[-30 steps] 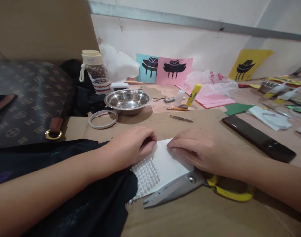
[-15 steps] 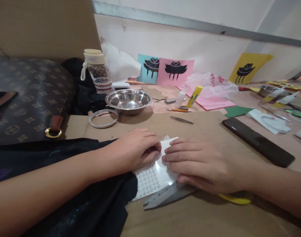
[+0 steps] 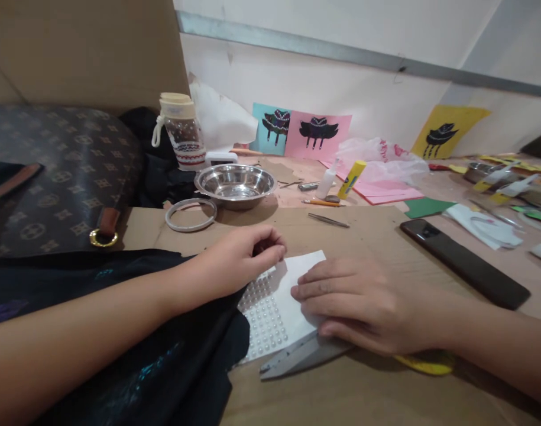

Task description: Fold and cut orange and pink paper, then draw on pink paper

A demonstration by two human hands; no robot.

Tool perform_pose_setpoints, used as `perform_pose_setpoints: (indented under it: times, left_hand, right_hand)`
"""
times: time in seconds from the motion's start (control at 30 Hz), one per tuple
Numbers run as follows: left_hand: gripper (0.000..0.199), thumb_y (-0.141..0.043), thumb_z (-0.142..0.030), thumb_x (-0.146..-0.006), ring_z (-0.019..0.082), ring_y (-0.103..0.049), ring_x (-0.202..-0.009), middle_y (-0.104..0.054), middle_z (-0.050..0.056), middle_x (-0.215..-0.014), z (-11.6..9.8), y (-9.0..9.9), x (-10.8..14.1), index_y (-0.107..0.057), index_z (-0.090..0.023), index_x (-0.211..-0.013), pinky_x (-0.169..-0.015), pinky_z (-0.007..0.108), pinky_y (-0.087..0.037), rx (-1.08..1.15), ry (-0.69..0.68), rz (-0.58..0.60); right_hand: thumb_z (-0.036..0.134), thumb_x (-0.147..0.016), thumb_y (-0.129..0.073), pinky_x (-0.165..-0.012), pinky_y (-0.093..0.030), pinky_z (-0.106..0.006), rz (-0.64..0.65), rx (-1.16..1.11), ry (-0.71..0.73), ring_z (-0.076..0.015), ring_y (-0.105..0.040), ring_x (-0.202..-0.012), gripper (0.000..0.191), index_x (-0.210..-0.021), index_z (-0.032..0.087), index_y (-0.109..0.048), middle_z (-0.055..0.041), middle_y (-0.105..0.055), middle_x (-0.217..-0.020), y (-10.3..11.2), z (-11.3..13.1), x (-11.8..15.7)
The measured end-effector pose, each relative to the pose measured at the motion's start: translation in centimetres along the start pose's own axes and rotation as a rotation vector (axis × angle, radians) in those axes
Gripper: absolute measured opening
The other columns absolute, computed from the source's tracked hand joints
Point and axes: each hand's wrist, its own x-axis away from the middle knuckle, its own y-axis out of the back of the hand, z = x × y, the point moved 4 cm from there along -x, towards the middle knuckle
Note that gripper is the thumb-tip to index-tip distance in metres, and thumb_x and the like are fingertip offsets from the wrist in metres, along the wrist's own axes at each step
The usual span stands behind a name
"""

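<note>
The right hand (image 3: 363, 302) lies with its fingers extended on the white sheet of pearl stickers (image 3: 268, 319), over the scissors (image 3: 305, 355). The left hand (image 3: 248, 254) curls its fingers at the sheet's far edge, thumb near fingertips; whether they pinch a pearl, I cannot tell.

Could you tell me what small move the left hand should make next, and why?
I would probably lower the left hand to pinch one of the nearest pearls on the white sheet: its fingers are curled close to the upper rows, and the right hand lies across the bare side, which should steady it.
</note>
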Motion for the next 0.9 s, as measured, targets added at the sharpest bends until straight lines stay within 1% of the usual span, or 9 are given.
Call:
perform_pose_setpoints:
  times: [0.1,0.23,0.3,0.33,0.4,0.5,0.6,0.73,0.9]
  left_hand:
    - [0.020,-0.049,-0.031,-0.097,0.014,-0.056,-0.075,-0.063,-0.003,-0.081,-0.3,0.2,0.1,-0.062,-0.020,-0.086,-0.069,0.025,-0.043,0.192,0.000,0.039]
    - [0.024,-0.046,-0.029,-0.099,0.015,-0.060,-0.086,-0.067,-0.001,-0.089,-0.5,0.0,0.2,-0.066,-0.019,-0.090,-0.082,0.027,-0.045,0.288,-0.002,0.068]
    - [0.022,-0.047,-0.027,-0.098,0.016,-0.061,-0.091,-0.068,0.001,-0.093,-0.4,-0.1,0.3,-0.067,-0.019,-0.092,-0.086,0.028,-0.045,0.349,0.008,0.069]
    - [0.019,-0.050,-0.027,-0.097,0.016,-0.061,-0.091,-0.068,0.001,-0.093,-0.3,-0.2,0.3,-0.067,-0.019,-0.094,-0.085,0.029,-0.046,0.384,0.015,0.062]
    - [0.012,-0.061,-0.031,-0.091,0.015,-0.060,-0.086,-0.066,0.000,-0.091,-0.1,-0.3,0.3,-0.064,-0.019,-0.095,-0.079,0.028,-0.047,0.433,0.019,0.038]
    - [0.023,-0.077,-0.033,-0.079,0.013,-0.055,-0.071,-0.061,-0.004,-0.077,0.2,-0.3,0.3,-0.060,-0.019,-0.085,-0.066,0.025,-0.044,0.437,0.023,-0.007]
    - [0.023,-0.078,-0.031,-0.077,0.010,-0.051,-0.062,-0.060,-0.005,-0.068,0.5,-0.2,0.3,-0.060,-0.018,-0.073,-0.059,0.023,-0.040,0.444,0.059,-0.038]
    - [0.016,-0.080,-0.028,-0.074,0.010,-0.052,-0.062,-0.066,-0.005,-0.068,0.7,0.2,0.2,-0.069,-0.018,-0.071,-0.060,0.022,-0.040,0.418,0.085,-0.095]
    - [0.009,-0.077,-0.028,-0.076,0.014,-0.060,-0.068,-0.073,-0.002,-0.073,0.5,0.3,0.3,-0.075,-0.020,-0.073,-0.066,0.024,-0.045,0.368,0.111,-0.101]
  right_hand:
    - [0.022,-0.096,-0.059,-0.099,-0.051,-0.034,0.010,-0.010,-0.015,-0.0213,-0.065,-0.109,0.019,-0.107,0.010,-0.068,-0.0108,-0.074,-0.112,0.0,0.0,0.0]
    - [0.022,-0.097,-0.056,-0.099,-0.051,-0.034,0.030,-0.004,-0.026,-0.0203,-0.066,-0.108,0.019,-0.106,0.010,-0.068,-0.0102,-0.075,-0.109,0.0,0.0,-0.2]
    - [0.022,-0.097,-0.056,-0.098,-0.051,-0.034,0.029,-0.009,-0.030,-0.0203,-0.067,-0.108,0.018,-0.105,0.011,-0.068,-0.0108,-0.075,-0.108,0.1,0.0,-0.2]
    - [0.022,-0.097,-0.056,-0.098,-0.052,-0.035,0.028,-0.014,-0.033,-0.0206,-0.067,-0.108,0.018,-0.105,0.011,-0.068,-0.0109,-0.075,-0.109,0.1,0.0,-0.2]
    - [0.022,-0.097,-0.057,-0.097,-0.052,-0.035,0.029,-0.019,-0.042,-0.0210,-0.067,-0.108,0.018,-0.105,0.011,-0.068,-0.0106,-0.075,-0.110,0.1,0.0,-0.1]
    - [0.021,-0.096,-0.057,-0.098,-0.052,-0.035,0.032,-0.007,-0.051,-0.0211,-0.067,-0.109,0.017,-0.106,0.012,-0.068,-0.0104,-0.074,-0.112,0.0,-0.1,-0.1]
    - [0.020,-0.097,-0.056,-0.099,-0.051,-0.036,0.037,-0.001,-0.041,-0.0205,-0.067,-0.109,0.017,-0.105,0.012,-0.068,-0.0113,-0.075,-0.111,0.0,0.0,-0.1]
    - [0.021,-0.097,-0.057,-0.099,-0.052,-0.035,0.043,-0.010,-0.042,-0.0204,-0.067,-0.109,0.017,-0.105,0.011,-0.068,-0.0105,-0.074,-0.113,-0.1,0.0,0.0]
    - [0.020,-0.097,-0.056,-0.099,-0.051,-0.035,0.053,-0.004,-0.049,-0.0206,-0.067,-0.108,0.018,-0.105,0.011,-0.068,-0.0098,-0.074,-0.112,0.0,-0.1,0.0]
